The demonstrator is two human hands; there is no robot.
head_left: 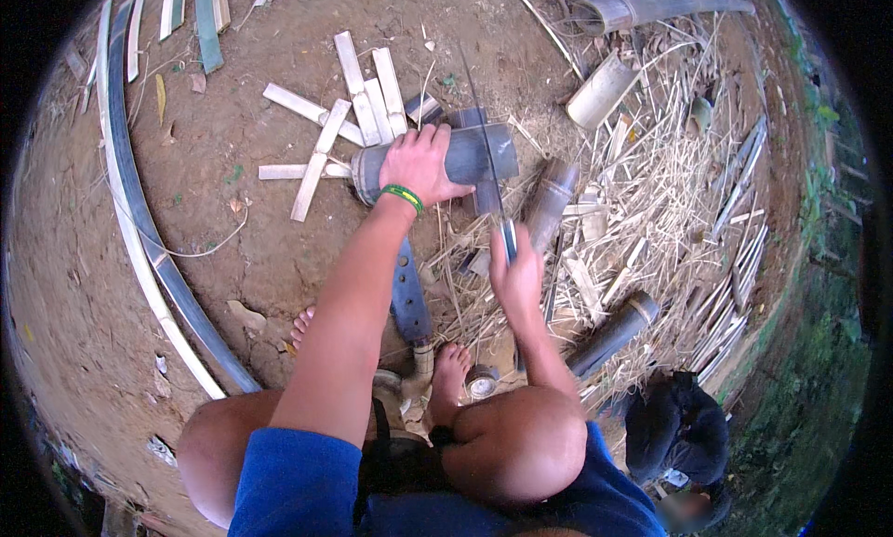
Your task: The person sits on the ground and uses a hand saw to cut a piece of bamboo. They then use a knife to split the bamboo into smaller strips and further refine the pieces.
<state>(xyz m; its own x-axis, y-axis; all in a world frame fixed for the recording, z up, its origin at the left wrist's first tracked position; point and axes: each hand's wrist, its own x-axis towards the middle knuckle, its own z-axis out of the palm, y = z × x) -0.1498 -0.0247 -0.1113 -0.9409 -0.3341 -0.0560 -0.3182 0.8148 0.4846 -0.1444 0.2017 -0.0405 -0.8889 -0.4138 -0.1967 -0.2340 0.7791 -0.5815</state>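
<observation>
Remotely, my left grip [425,163] clasps the likely stiff, roll-prone bamboo tube [468,154], best held clear of the saw [509,237] my right grip [517,275] clenches.

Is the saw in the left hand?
No, the right hand grips the saw, while the left hand holds the thick bamboo tube.

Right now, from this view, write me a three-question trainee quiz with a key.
1. Which of the two hands holds the handle of the long thin blade?
2. True or false: the green-and-yellow band is on the right wrist.
3. The left hand lies over: A) a flat stone; B) a thick bamboo section; C) a metal bucket.

Key: 1. The right hand. 2. False; it is on the left. 3. B.
</observation>
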